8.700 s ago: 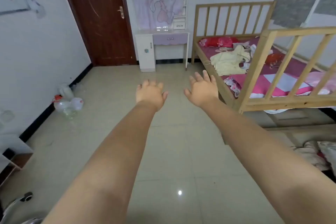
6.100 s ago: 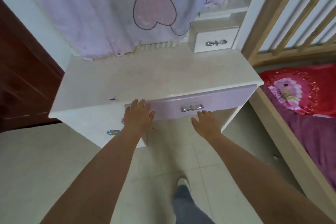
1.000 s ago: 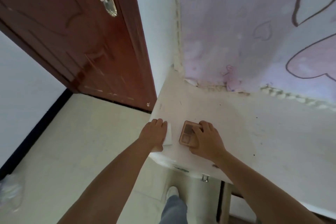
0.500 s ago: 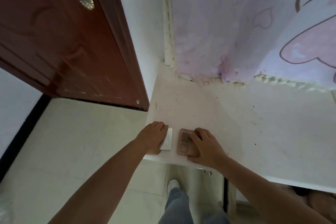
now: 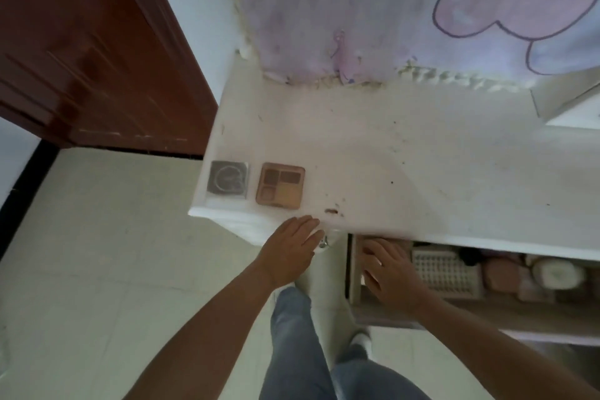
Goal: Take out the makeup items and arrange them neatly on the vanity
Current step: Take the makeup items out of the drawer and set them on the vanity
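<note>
while no writing is legible, a brown palette (image 5: pixel 280 185) and grey square case (image 5: pixel 228 179) sit at the bench's (image 5: pixel 422 156) nine o'clock front corner; left hand (image 5: pixel 293 248) flat and relaxed at the edge, right hand (image 5: pixel 388 271) loose-fingered, empty, in the open drawer (image 5: pixel 354 269).

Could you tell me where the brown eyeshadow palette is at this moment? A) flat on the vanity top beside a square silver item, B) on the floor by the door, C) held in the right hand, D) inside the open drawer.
A: the brown eyeshadow palette lies flat near the front left corner of the vanity top, just right of the square silver item, with neither hand touching it.
</note>
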### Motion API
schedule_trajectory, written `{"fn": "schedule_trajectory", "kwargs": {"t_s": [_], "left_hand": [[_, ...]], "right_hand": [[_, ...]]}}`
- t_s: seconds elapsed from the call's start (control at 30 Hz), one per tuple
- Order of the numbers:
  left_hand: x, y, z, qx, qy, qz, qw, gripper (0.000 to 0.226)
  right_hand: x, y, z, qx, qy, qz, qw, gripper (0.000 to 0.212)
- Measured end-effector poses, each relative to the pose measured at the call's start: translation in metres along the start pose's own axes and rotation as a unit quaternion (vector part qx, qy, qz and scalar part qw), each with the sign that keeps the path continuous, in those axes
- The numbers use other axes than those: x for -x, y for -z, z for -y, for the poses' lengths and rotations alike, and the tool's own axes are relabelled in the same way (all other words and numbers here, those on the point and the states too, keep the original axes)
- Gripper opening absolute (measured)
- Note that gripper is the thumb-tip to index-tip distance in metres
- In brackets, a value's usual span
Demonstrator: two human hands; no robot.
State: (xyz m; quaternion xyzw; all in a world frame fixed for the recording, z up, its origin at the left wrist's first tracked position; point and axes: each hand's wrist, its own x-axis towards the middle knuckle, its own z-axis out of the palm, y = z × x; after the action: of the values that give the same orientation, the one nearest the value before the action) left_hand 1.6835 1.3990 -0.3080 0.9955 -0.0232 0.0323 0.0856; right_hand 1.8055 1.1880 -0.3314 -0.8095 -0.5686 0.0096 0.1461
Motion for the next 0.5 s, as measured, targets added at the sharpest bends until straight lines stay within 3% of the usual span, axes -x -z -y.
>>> {"fn": "schedule_trajectory", "kwargs": {"t_s": [0.17,0.3,0.43,0.5], "left_hand": [[-0.001,-0.040,-0.075,0.002,0.080,0.103,0.991,0.058],[-0.012,-0.062,-0.110,-0.023,0.124,0.100,0.987,0.048],[-0.023,-0.078,-0.117,-0.021,0.152,0.131,0.979,0.051],[-0.025,-0.084,-0.115,-0.026,0.156,0.132,0.978,0.050]], "right_hand": [[0.034,-0.023,-0.024,0.036,-0.078,0.154,0.984,0.039],[0.035,-0.037,-0.036,0.024,-0.126,0.257,0.958,0.050],[0.034,-0.057,-0.042,0.074,-0.106,0.281,0.951,0.070],[0.032,-0.069,-0.043,0.102,-0.086,0.274,0.953,0.062]]}}
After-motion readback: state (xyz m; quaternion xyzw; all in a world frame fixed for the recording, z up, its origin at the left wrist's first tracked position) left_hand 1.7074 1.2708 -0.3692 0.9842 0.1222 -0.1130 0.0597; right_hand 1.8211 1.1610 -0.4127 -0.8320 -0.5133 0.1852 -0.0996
